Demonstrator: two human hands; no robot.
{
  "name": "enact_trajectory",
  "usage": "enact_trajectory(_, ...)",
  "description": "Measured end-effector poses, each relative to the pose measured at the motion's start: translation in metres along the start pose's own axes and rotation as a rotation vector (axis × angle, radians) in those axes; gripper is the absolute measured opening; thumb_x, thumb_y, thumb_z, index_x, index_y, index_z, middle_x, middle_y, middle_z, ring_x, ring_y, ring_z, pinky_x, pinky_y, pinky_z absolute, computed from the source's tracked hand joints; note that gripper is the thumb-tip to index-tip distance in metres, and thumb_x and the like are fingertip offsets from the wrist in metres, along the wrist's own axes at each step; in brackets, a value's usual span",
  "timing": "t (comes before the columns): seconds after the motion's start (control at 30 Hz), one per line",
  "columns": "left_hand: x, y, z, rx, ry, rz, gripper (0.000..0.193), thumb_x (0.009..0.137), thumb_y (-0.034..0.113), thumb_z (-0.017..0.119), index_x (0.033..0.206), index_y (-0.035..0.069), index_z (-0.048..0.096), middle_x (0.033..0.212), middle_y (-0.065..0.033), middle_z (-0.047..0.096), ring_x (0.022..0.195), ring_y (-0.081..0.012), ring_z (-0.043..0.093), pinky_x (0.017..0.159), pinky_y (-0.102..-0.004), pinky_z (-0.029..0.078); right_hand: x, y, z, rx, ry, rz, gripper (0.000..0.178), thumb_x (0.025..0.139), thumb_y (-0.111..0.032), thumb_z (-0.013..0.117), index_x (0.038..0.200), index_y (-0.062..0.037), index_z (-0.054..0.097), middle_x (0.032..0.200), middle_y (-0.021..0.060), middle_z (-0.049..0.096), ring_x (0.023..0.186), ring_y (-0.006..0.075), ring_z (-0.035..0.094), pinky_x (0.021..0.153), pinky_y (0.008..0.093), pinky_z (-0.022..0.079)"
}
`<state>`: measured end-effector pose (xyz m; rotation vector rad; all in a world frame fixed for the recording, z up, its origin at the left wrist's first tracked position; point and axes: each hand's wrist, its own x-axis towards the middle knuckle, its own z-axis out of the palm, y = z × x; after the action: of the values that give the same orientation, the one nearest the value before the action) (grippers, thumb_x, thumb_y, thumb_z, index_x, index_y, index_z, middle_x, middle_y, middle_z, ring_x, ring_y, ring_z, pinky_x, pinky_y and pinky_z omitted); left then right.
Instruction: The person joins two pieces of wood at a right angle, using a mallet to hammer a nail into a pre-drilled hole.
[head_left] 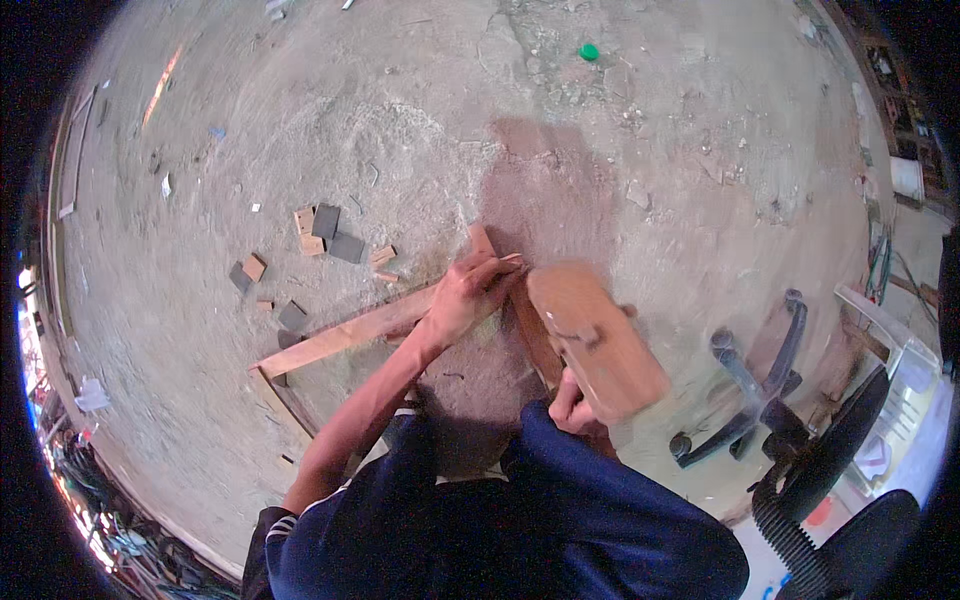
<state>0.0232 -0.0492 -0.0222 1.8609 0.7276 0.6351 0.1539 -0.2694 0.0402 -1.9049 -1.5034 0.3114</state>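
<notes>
Right between my knees and the bare floor, a wooden strip runs from eleven toward five o'clock beneath my left hand, whose bunched fingers clasp it near its far end; blur keeps me from telling whether they also pinch something small. A longer wooden strip stretches toward eight o'clock from that hand. At four o'clock, my right hand grips a chunky wooden block by its near-left edge. Farther out lie small offcuts at ten, a green cap at one, and a chair base at four.
</notes>
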Motion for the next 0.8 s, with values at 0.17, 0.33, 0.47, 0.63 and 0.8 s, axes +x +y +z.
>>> enact_trajectory(0.17,0.003,-0.002,-0.003,-0.075,-0.012,-0.018,0.024,0.084,0.003,0.074,0.108,0.001,0.074,0.091,-0.0165,0.072,0.078,-0.0291,0.07,0.07,-0.0362,0.056,0.022,-0.024,0.004,-0.08,0.274,0.161,0.013,0.078,-0.006,0.074,0.091,-0.004,0.072,0.09,0.0118,0.073,0.079,0.0257,0.068,0.068,0.0382,0.052)
enact_trajectory(0.33,0.005,-0.005,0.002,-0.051,-0.02,0.022,0.026,0.084,0.004,0.076,0.109,0.001,0.074,0.088,-0.0176,0.072,0.076,-0.0287,0.069,0.07,-0.0361,0.056,0.012,-0.02,0.005,-0.045,0.325,0.19,0.014,0.081,-0.007,0.072,0.094,-0.0023,0.071,0.091,0.0122,0.072,0.078,0.0249,0.067,0.068,0.0369,0.052)
enact_trajectory(0.47,-0.001,-0.005,-0.001,-0.129,-0.008,-0.046,0.027,0.083,0.004,0.075,0.11,0.001,0.074,0.088,-0.0178,0.072,0.078,-0.0287,0.069,0.073,-0.0374,0.055,0.012,-0.018,0.013,-0.091,0.231,0.123,0.016,0.082,-0.007,0.07,0.097,-0.0009,0.071,0.091,0.0125,0.071,0.078,0.0242,0.067,0.067,0.0359,0.052)
enact_trajectory(0.63,0.002,0.001,-0.007,-0.116,-0.036,0.0,0.027,0.082,0.003,0.075,0.11,0.0,0.074,0.087,-0.0177,0.071,0.079,-0.0291,0.068,0.071,-0.0374,0.055,0.0,-0.022,0.013,-0.031,0.301,0.201,0.018,0.084,-0.009,0.068,0.1,0.0009,0.07,0.092,0.0129,0.07,0.076,0.0233,0.066,0.067,0.0346,0.051)
enact_trajectory(0.8,0.004,0.001,-0.005,-0.072,-0.006,0.059,0.027,0.082,0.001,0.074,0.109,-0.001,0.073,0.091,-0.0158,0.073,0.08,-0.0296,0.068,0.071,-0.0384,0.056,-0.006,-0.022,0.014,-0.01,0.325,0.218,0.021,0.086,-0.01,0.065,0.103,0.0026,0.069,0.092,0.0133,0.07,0.075,0.0225,0.064,0.066,0.0333,0.051)
